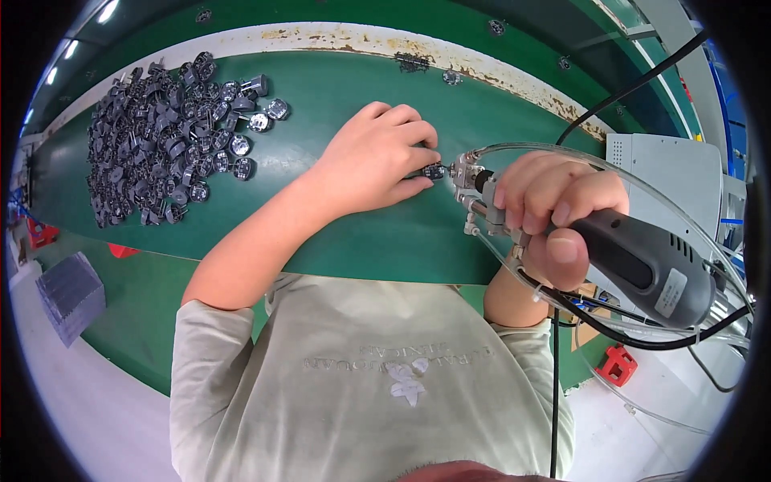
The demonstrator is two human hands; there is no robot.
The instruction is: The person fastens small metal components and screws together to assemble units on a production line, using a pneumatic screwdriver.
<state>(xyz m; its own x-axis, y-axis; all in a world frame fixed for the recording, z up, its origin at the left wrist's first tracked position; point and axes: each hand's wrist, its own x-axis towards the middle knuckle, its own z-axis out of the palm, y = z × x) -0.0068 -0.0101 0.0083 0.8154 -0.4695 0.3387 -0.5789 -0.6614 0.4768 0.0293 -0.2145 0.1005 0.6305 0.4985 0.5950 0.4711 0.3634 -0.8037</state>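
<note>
My left hand point(377, 161) lies over the green work mat, its fingers closed on a small round dark grey part point(434, 171) with a shiny face. My right hand point(562, 201) wraps round an electric screwdriver point(650, 265) with a dark grey body, a metal head point(466, 173) and clear air hoses. The head's tip points left and sits right beside the part; whether they touch I cannot tell. To the left of my left hand is a big heap of similar round grey parts point(152, 145), several with thin pins showing.
A chipped white ledge point(321, 36) runs along the mat's far side, with a few loose parts point(451, 77) by it. At the right stands a light grey machine box point(675, 173). Black cable point(634, 84) and hoses hang around the screwdriver. A red plastic piece point(617, 365) lies low right.
</note>
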